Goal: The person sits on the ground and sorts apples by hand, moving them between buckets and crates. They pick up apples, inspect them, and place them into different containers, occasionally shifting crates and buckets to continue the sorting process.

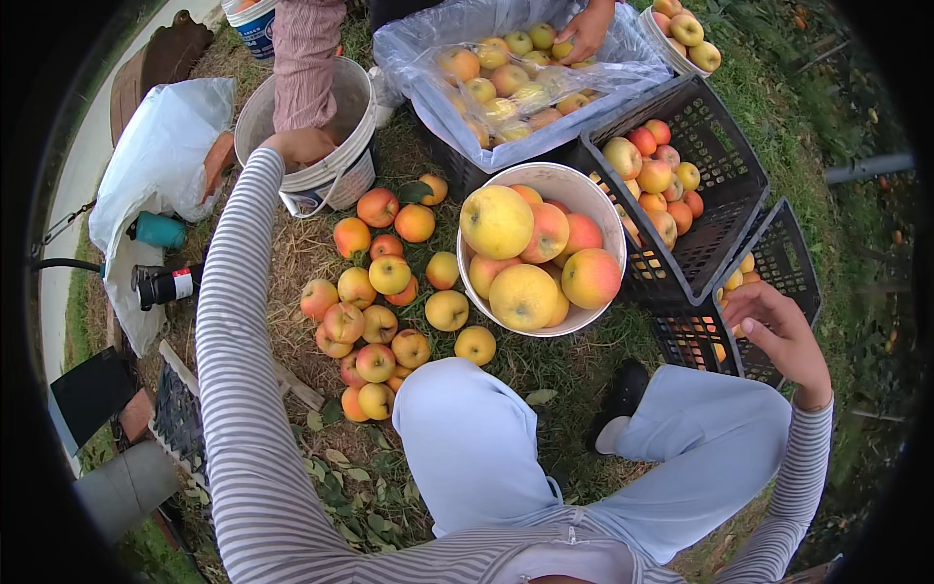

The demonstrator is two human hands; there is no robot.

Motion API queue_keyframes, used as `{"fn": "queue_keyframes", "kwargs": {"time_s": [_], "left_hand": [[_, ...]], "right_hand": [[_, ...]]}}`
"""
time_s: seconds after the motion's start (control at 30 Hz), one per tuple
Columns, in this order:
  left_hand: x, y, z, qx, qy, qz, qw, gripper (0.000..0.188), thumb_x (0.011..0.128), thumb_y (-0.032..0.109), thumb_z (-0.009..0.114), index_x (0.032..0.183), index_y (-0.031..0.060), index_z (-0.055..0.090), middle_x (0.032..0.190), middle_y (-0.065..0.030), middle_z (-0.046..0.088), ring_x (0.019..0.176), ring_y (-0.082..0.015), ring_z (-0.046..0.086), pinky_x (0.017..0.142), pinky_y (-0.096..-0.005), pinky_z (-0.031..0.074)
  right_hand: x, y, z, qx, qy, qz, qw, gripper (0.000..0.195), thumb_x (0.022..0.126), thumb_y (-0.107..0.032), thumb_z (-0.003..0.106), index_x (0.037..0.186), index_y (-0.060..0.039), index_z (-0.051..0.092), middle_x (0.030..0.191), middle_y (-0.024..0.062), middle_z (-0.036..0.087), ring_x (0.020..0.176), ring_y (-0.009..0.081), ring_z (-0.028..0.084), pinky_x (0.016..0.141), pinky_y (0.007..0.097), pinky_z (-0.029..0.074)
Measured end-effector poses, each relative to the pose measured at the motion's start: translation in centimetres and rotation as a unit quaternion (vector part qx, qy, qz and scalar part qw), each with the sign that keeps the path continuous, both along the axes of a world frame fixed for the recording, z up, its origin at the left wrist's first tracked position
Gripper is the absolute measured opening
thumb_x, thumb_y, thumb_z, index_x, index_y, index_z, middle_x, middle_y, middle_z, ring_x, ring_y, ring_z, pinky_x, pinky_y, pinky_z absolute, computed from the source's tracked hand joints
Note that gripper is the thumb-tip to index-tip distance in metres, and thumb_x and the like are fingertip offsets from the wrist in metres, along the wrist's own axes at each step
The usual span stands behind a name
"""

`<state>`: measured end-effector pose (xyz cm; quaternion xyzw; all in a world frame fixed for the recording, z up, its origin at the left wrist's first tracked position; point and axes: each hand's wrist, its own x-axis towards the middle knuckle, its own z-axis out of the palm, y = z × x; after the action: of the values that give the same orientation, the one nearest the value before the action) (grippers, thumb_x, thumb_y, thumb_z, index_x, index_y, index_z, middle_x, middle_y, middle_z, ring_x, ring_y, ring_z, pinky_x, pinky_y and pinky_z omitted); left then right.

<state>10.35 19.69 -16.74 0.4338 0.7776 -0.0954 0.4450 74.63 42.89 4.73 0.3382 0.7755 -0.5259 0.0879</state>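
Observation:
My left hand (300, 148) reaches over the rim of a white plastic bucket (255, 109); its fingers are partly hidden, so what it holds cannot be told. My right hand (781, 336) hovers at a black plastic crate (788, 255) at the right, fingers curved and apart, with nothing seen in them. Yellow-red apples lie in that crate. Between my hands stands a white bucket full of apples (541, 292). Left of it, a pile of loose apples (376, 321) rests on grass and straw.
Another person's sleeved arm (306, 66) reaches into the left bucket; a hand (587, 33) touches apples in a plastic-lined crate (474, 146). A black crate (730, 146) holds redder apples. A white plastic bag (157, 139), a teal cup (160, 231) and a dark bottle (164, 286) lie left.

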Motion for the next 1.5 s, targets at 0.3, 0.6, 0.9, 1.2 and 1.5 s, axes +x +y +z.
{"fn": "queue_keyframes", "kwargs": {"time_s": [0.3,0.6,0.9,1.2,1.5], "left_hand": [[29.8,1.5,8.0,0.43,0.063,0.08,0.897,0.078,0.087,0.055,0.065,0.144,0.0072,0.042,0.124,-0.0216,0.059,0.112,-0.0336,0.06,0.095,-0.0421,0.048],[32.2,3.7,6.1,0.355,0.089,0.093,0.926,0.091,0.063,0.046,0.084,0.136,0.0086,0.045,0.116,-0.0204,0.059,0.108,-0.0371,0.061,0.091,-0.0415,0.05],[35.3,-1.6,12.3,0.583,-0.316,0.246,0.707,0.112,0.056,0.015,0.093,0.146,0.0092,0.026,0.139,-0.0098,0.04,0.134,-0.0232,0.042,0.113,-0.0391,0.038],[37.6,-1.7,15.4,0.602,-0.344,0.213,0.688,0.113,0.054,0.014,0.094,0.146,0.0097,0.027,0.141,-0.0079,0.039,0.135,-0.0222,0.042,0.112,-0.0387,0.039],[38.8,0.8,15.8,0.627,0.002,0.038,0.778,0.106,0.066,0.034,0.089,0.147,0.0069,0.028,0.136,-0.0187,0.039,0.131,-0.035,0.041,0.109,-0.0439,0.038]], "right_hand": [[-11.3,-2.8,-10.4,0.293,0.104,0.324,0.893,0.046,0.088,-0.019,0.067,0.127,-0.0028,0.049,0.119,0.016,0.054,0.105,0.0345,0.06,0.085,0.0435,0.052],[-14.0,-2.1,-7.4,0.27,0.071,0.375,0.884,0.045,0.088,-0.021,0.068,0.126,-0.0049,0.052,0.121,0.0153,0.06,0.109,0.0348,0.061,0.091,0.0423,0.051],[-13.9,-1.9,-7.3,-0.032,0.211,0.263,0.941,0.073,0.088,-0.029,0.074,0.145,-0.0063,0.035,0.132,0.0136,0.053,0.117,0.025,0.058,0.096,0.0385,0.05],[-13.8,-4.5,-5.4,-0.17,0.338,0.274,0.884,0.105,0.075,-0.031,0.087,0.152,-0.0069,0.021,0.145,0.016,0.04,0.131,0.0271,0.048,0.104,0.0401,0.046],[-13.3,-5.7,-6.0,-0.051,0.357,0.123,0.925,0.091,0.069,-0.028,0.089,0.139,-0.0028,0.037,0.127,0.0153,0.054,0.119,0.0235,0.055,0.102,0.0364,0.045]]}}
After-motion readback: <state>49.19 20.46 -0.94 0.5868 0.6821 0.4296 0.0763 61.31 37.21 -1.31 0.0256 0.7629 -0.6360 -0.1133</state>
